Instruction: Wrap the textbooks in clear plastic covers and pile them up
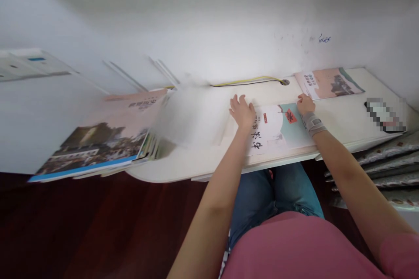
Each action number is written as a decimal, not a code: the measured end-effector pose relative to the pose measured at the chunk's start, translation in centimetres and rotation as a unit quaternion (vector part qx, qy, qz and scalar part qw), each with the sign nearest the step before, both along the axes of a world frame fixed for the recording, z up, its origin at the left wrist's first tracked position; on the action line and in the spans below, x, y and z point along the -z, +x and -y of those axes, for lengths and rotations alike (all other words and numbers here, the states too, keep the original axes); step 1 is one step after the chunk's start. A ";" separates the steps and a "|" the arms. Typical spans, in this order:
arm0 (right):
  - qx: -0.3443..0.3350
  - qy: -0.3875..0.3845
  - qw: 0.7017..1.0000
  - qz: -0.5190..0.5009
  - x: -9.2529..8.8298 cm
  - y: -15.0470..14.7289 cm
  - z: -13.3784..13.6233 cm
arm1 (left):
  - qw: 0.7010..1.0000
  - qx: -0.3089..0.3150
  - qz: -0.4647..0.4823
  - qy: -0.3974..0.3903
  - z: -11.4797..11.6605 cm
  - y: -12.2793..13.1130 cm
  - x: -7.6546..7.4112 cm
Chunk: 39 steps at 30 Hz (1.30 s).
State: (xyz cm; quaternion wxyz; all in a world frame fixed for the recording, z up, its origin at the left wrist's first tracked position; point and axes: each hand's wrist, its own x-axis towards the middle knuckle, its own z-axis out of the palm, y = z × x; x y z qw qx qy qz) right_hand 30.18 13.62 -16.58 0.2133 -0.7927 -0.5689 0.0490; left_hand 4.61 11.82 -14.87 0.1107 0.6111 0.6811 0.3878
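A calligraphy workbook [276, 133] with a white and green cover, black characters and a red diamond lies on the white desk in front of me. At its left edge is my left hand [242, 111], palm down with fingers spread; pale paper shows beside it. My right hand [306, 103], with a grey band on the wrist, rests at the workbook's upper right corner. Its fingers are curled in, and whether they pinch anything is hidden. Just beyond that hand lies a pink-covered history book [330, 83].
On the left, a stack of books [108, 135] overhangs the desk's [183, 168] rounded end. A blurred pale patch [191, 115] sits beside it. Yellow and black cables [248, 81] run along the wall to a hole. A pixelated phone-like object [386, 115] lies at the right; patterned folded fabric [389, 165] is below.
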 end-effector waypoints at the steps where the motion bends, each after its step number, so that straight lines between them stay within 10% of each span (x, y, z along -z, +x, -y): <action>1: 0.004 0.003 1.000 0.005 0.1 -0.2 0.1 | 0.999 0.011 -0.040 0.019 0.6 0.4 0.2; 10: -0.032 0.069 0.994 0.078 -1.0 -2.0 1.1 | 0.979 0.101 -0.175 0.038 2.5 -0.3 0.5; 17: -0.325 -0.005 0.935 0.141 -0.2 -6.1 4.7 | 0.929 0.236 -0.262 -0.114 4.1 2.6 1.6; 23: -0.224 -0.058 0.964 0.129 0.7 -3.2 4.5 | 0.971 0.106 -0.166 -0.135 2.6 -2.3 2.4; 31: -0.131 -0.016 0.989 0.061 0.9 -1.9 3.5 | 0.991 0.045 -0.093 -0.079 2.4 -2.7 2.5; 39: -0.032 0.056 0.998 -0.011 0.2 0.4 3.1 | 0.971 -0.005 0.237 -0.044 1.1 -4.9 2.1</action>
